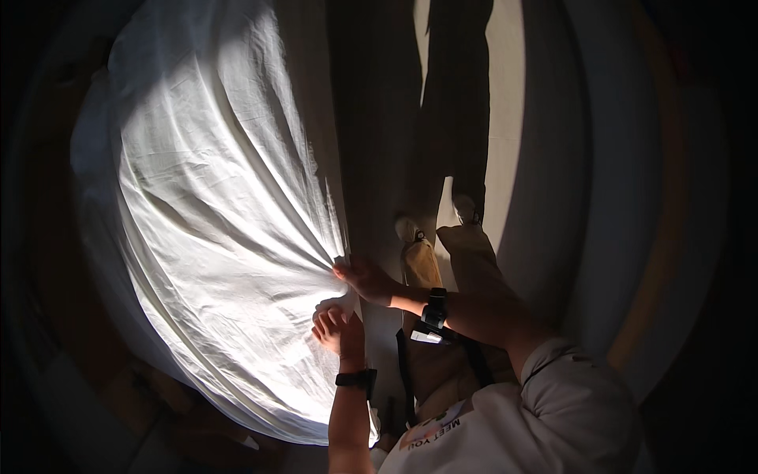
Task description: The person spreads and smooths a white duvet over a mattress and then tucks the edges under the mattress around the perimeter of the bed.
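A large white cloth [237, 207], brightly lit, spreads over the left half of the view, its folds drawn together towards its right edge. At that edge my right hand [370, 281] pinches the cloth between thumb and fingers, and the folds fan out from there. Just below and slightly left, my left hand [337, 329] lies against the cloth with its fingers curled. Whether those fingers grip the fabric cannot be made out. Each wrist bears a black band.
My legs and shoes [465, 208] are to the right of the cloth, on a pale floor [506, 118] crossed by long dark shadows. A dim yellowish strip [657, 266] curves along the right side. Dark, unclear objects lie beyond the cloth's lower left edge.
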Motion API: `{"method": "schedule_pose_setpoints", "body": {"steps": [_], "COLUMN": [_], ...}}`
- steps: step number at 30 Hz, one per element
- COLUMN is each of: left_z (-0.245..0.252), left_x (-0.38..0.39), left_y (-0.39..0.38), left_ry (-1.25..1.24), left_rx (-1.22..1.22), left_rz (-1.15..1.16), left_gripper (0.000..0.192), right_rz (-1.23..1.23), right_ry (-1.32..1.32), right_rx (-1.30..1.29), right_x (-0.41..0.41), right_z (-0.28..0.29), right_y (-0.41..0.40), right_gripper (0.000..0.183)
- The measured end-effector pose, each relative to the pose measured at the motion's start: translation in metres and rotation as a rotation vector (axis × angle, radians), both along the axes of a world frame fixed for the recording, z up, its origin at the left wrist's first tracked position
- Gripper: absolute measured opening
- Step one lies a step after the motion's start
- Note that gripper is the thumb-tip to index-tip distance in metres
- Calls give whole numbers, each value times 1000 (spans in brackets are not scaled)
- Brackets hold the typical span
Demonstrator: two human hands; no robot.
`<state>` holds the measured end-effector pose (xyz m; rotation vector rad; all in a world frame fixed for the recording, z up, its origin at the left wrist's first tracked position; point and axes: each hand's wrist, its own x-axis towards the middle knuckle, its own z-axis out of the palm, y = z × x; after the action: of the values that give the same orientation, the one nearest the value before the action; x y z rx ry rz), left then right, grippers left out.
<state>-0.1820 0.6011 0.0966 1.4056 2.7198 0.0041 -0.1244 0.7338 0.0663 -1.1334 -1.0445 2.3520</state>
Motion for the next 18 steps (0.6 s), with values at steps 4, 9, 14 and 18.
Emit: {"method": "schedule_pose_setpoints", "body": {"steps": [4,9,14,18], "left_z": [15,-63,-40,-14], "left_x": [17,35,21,6], "left_y": [3,22,152,300], "left_ry": [-98,-183,-243,215], "left_rx": [-59,-848,-306,-129], "left_rz": [-75,-44,88,-178], "left_gripper": [15,15,28,42], "right_rz": [266,194,366,395], "right_ry": [-128,-281,-247,-375], "right_rx": [-97,606,192,258], "right_x": [29,26,40,72], "right_z": [14,-131,-98,-88], "right_y": [26,45,167,241], "right_gripper": [38,36,28,22]}}
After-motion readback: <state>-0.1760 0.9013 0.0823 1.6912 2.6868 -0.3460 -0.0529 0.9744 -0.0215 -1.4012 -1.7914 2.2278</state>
